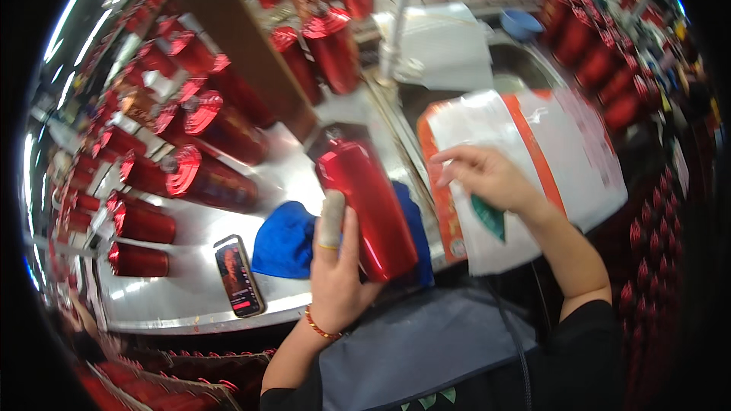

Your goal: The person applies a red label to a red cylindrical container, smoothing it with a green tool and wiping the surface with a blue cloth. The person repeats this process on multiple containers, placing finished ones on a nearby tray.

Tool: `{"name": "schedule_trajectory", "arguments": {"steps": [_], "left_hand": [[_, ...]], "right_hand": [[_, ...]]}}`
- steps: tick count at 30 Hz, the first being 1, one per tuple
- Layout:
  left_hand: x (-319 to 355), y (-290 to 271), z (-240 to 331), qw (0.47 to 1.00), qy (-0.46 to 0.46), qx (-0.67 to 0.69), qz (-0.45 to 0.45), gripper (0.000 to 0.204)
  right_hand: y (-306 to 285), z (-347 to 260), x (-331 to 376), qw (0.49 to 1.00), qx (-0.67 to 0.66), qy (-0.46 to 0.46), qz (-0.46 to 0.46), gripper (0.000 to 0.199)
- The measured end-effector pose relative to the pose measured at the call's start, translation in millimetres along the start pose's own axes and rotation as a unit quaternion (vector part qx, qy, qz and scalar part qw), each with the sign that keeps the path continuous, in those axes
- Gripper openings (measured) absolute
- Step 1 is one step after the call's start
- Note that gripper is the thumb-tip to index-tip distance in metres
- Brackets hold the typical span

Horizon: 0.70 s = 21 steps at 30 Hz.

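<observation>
My left hand (339, 278) is closed round a glossy red metallic bottle (365, 205), tilted with its dark neck pointing away from me. A grey finger cover (331, 221) sits on one of that hand's fingers. To the right, my right hand (487, 175) is raised with bent fingers. A teal-green pointed thing (488, 219) sticks out below its palm; its kind I cannot make out. Beneath that hand lies a white and orange plastic sack (525, 160). A blue cloth (285, 240) lies on the metal bench beside and behind the bottle.
A phone (238, 275) lies near the bench's front edge. Many red bottles (209, 179) stand or lean at the left, with more red bottles (331, 49) at the back. Beyond the sack are a sink (521, 65), a pale curved faucet (392, 23) and a blue bowl (521, 24).
</observation>
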State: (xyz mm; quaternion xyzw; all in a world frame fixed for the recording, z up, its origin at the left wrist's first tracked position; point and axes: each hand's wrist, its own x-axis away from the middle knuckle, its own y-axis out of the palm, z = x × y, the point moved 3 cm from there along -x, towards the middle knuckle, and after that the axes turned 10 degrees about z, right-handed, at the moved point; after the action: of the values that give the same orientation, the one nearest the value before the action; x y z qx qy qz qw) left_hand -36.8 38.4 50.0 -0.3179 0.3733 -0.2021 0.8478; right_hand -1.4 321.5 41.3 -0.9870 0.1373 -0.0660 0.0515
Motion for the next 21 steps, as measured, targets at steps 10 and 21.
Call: {"name": "schedule_trajectory", "arguments": {"steps": [10,21], "left_hand": [[-25,-7,53,0.987,0.149,-0.054,-0.031,0.085],[-27,73,108,0.946,0.264,0.109,-0.152,0.054]], "right_hand": [[-140,32,216,0.921,0.228,0.266,0.173,0.028],[-89,74,223,0.906,0.21,0.095,0.354,0.024]]}}
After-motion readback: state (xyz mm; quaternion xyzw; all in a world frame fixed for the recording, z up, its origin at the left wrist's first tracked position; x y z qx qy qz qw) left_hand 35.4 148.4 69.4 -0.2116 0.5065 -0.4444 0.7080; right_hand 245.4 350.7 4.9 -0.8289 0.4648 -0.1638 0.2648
